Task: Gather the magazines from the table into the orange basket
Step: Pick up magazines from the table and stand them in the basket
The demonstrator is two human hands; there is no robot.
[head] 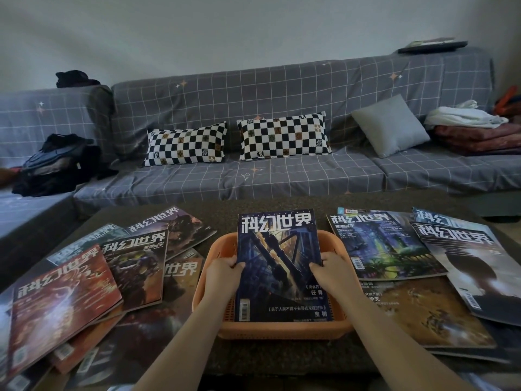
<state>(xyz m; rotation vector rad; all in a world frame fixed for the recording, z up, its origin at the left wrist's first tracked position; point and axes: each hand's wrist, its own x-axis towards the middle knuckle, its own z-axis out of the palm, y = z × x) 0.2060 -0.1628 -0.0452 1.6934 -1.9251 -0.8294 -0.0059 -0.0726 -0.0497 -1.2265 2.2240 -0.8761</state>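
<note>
I see one grey checked sofa [282, 94] filling the back of my view, with one dark speckled bench [225, 210] in front of it. On the sofa I count three cushions: two black-and-white checkered ones [186, 148] [283, 136] and one plain grey [390, 127], plus one heap of dark clothes [56, 162] at the left and one folded pile of blankets [473, 131] at the right. On the bench, left of centre, I count at least six overlapping magazines, the red-covered one [59, 303] on top nearest me. Right of centre I make out five more, the green-lit cover [386, 244] among them; some are mostly hidden, so my count is rough. One orange basket [282, 330] sits at the middle of the bench. One blue magazine [277, 266] stands tilted in it, its lower edge down inside the basket, its top leaning away over the far rim. My two hands hold it: the left hand [222, 275] pinches its left edge, the right hand [332, 272] pinches its right edge, thumbs on the cover.
</note>
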